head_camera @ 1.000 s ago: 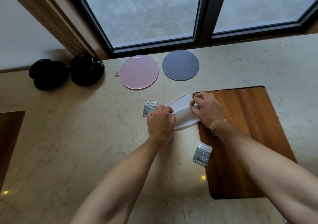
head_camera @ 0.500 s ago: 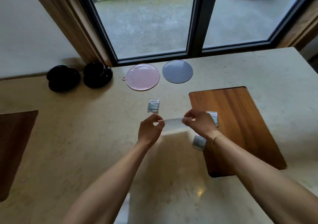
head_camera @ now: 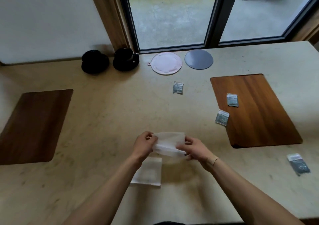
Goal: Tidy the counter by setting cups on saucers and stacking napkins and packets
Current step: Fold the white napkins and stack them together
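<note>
A white folded napkin (head_camera: 168, 142) hangs above the counter between both hands. My left hand (head_camera: 144, 145) pinches its left end and my right hand (head_camera: 193, 148) pinches its right end. A second white napkin (head_camera: 149, 172) lies flat on the counter below, partly under my left forearm. Several small grey packets lie loose: one (head_camera: 178, 87) mid-counter, one (head_camera: 232, 100) on the right wooden inlay, one (head_camera: 222, 117) at that inlay's left edge, one (head_camera: 298, 166) at far right. Two black cups on black saucers (head_camera: 95, 61) (head_camera: 125, 59) stand at the back left.
A pink round mat (head_camera: 166, 63) and a grey round mat (head_camera: 198, 59) lie by the window. Wooden inlays sit in the beige counter at right (head_camera: 259, 117) and left (head_camera: 32, 124). The counter's near edge runs along the bottom.
Both hands lifted the napkin off the counter and drew it toward me. The view pulled back, bringing in the second napkin, the left inlay and a far-right packet.
</note>
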Available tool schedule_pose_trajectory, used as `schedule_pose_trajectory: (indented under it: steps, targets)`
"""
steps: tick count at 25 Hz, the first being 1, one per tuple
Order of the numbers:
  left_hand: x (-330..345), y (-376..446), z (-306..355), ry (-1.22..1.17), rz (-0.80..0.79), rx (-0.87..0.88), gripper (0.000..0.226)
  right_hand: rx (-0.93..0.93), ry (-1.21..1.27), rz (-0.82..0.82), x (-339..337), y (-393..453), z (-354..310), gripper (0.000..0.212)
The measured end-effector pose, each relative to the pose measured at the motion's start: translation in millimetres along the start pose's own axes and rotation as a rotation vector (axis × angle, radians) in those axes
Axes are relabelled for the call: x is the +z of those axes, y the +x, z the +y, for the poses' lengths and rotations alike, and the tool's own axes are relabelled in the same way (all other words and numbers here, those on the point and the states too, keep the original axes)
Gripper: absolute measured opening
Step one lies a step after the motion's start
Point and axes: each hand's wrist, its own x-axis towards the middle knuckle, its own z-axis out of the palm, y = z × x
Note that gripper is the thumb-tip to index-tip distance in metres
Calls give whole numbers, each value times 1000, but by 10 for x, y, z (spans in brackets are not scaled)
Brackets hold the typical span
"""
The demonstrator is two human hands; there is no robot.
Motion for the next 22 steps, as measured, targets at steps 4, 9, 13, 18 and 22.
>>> schedule_pose_trajectory:
  steps: [4,9,13,18,22]
  targets:
    - [-251,-202,-402,20,-26,-13,14,35,64,-24,498,-194,301,32]
    - [-490,-465,-629,24,-93,-63,16,46,91,71,866,-299,515,29]
    - [-636,-585,-838,-19,-125,-60,27,14,-5,102,1001,-286,674,23]
    - [-764,-543,-1002,151,-83,-13,25,-21,-284,241,1090,-220,792,8]
    - [-816,-535,-1011,214,-39,21,15,-29,-443,276,1140,-186,838,13]
